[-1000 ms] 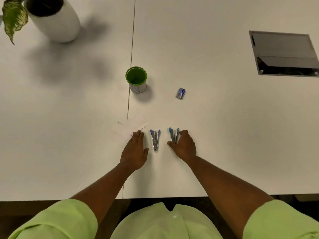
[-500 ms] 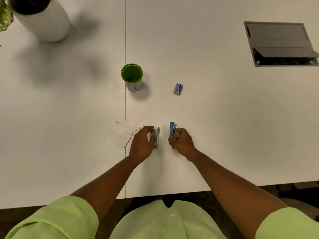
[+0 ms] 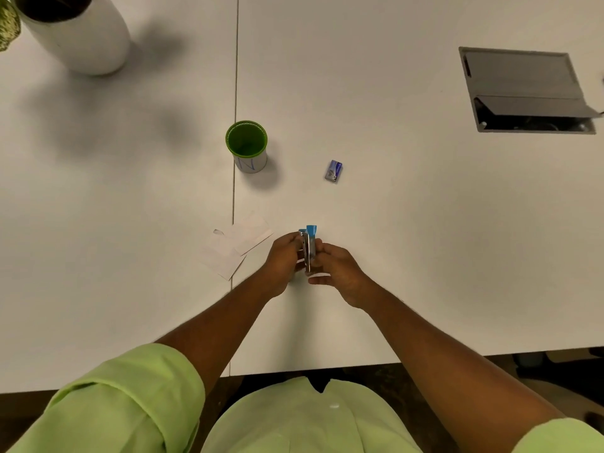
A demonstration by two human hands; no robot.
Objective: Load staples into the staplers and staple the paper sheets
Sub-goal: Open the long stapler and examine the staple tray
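Centrally, both hands meet just above the white table [image 3: 392,256], left hand [image 3: 283,256] and right hand [image 3: 340,269] each gripping the staplers [image 3: 309,246], blue-tipped chrome bodies pressed together upright, paper sheets [image 3: 235,246] lying just left, small staple box [image 3: 333,171] farther back.

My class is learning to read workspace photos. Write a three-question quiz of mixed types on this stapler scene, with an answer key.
1. True or false: the paper sheets lie under the green cup.
2. Which object do both hands grip? A) small staple box B) stapler C) white planter
3. Fill in: the paper sheets lie on the person's ___ side of the left hand and right hand.

Key: 1 false; 2 B; 3 left.
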